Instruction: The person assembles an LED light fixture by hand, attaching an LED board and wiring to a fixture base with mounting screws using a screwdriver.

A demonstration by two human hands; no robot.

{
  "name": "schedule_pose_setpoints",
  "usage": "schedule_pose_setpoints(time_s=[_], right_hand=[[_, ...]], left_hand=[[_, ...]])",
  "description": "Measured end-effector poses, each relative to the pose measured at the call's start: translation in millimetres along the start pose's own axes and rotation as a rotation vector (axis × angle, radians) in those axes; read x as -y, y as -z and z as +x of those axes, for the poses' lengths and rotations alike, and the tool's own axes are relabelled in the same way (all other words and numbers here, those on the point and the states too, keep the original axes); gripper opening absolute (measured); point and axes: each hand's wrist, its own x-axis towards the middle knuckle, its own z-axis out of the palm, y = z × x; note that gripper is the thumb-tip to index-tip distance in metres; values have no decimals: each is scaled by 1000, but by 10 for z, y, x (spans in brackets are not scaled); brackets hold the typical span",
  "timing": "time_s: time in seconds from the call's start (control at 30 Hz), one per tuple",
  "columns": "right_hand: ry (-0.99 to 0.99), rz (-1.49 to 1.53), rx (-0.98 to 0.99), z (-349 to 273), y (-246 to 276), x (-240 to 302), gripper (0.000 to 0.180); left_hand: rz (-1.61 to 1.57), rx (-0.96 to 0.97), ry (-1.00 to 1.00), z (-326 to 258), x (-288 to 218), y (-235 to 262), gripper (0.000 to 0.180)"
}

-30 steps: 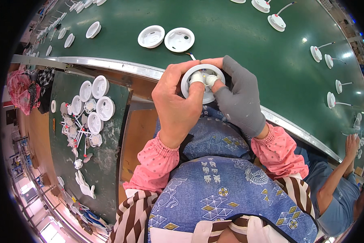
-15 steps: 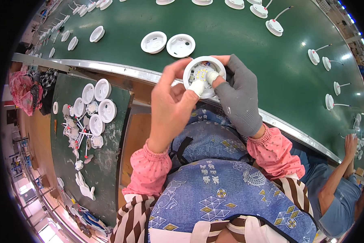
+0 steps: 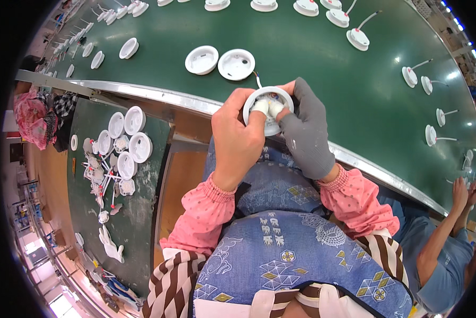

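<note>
Both hands grip one round white housing [image 3: 269,108] just above the metal edge [image 3: 158,95] of the green table [image 3: 312,58]: bare left hand [image 3: 238,140] on its left rim, gloved right hand [image 3: 308,132] opposite, thumbs inside. Two white discs [image 3: 219,61] lie just beyond, open green around them

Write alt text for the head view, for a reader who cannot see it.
A person's bare left hand and grey-gloved right hand hold a round white housing over the edge of a green conveyor belt, thumbs pressing inside it. Two similar white housings lie on the belt just beyond, and more are piled on a side table to the left.
</note>
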Motion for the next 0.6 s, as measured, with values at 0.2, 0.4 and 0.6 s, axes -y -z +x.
schedule_pose_setpoints(time_s=[0.2, 0.4, 0.6], right_hand=[[-122, 86, 222, 148, 211, 178, 26], [-46, -59, 69, 15, 264, 95, 30], [84, -185, 0, -109, 397, 93, 31]], left_hand=[[-100, 176, 107, 147, -51, 132, 23], [1, 105, -66, 93, 21, -204, 19], [-85, 151, -148, 13, 108, -321, 24]])
